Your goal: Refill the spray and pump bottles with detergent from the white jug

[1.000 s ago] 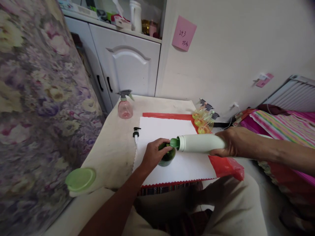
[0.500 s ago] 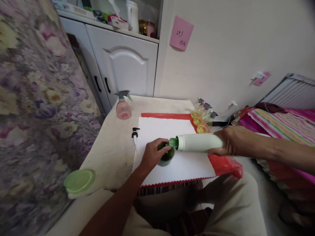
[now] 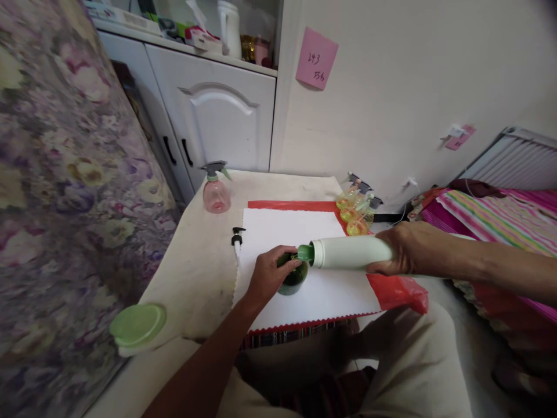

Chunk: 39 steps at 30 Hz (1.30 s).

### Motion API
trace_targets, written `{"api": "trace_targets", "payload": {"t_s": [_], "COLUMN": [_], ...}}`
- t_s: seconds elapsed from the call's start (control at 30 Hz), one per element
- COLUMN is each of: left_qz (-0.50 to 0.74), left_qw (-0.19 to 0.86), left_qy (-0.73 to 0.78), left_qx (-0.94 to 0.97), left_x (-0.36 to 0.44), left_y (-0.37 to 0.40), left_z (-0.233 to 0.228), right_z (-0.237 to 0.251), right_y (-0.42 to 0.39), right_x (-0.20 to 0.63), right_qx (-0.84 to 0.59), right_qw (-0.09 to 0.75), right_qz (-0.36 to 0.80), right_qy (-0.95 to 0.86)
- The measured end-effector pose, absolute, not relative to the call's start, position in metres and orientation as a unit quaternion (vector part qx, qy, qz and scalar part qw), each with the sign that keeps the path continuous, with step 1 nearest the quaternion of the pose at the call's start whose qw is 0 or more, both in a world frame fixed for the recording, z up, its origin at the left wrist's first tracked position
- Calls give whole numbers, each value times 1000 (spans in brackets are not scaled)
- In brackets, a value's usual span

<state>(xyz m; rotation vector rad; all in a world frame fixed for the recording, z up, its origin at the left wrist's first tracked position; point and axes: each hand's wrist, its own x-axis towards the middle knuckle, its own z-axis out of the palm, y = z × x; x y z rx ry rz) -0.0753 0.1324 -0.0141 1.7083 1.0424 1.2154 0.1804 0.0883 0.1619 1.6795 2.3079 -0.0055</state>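
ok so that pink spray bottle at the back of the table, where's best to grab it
Probably by the narrow neck just under the grey trigger head, coming from the front, the person's side. The pink spray bottle stands upright and alone on the table, its round belly wider and likely harder to close fingers around. The nozzle points right, so the left side of the neck is clear.

I see open white cloth (image 3: pixel 287 229) behind my left hand (image 3: pixel 266 277), with a loose pump head (image 3: pixel 237 238) at its left edge. Bare tabletop (image 3: pixel 195 273) runs leftward to the green lid (image 3: pixel 137 325). The pink spray bottle (image 3: pixel 216 190) stands far back; yellow spray bottles (image 3: pixel 357 212) crowd just beyond my right hand (image 3: pixel 402 249).
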Motion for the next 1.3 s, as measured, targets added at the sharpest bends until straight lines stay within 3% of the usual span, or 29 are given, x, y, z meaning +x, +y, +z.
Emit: {"api": "trace_targets", "payload": {"t_s": [1.3], "left_qz": [476], "left_qw": [379], "left_qy": [413], "left_qx": [678], "left_x": [-76], "left_y": [131], "left_z": [-12], "right_z": [168], "right_y": [87], "right_x": [176], "right_qx": [570], "right_qw": [147], "right_qz": [-5], "right_qy": [809]}}
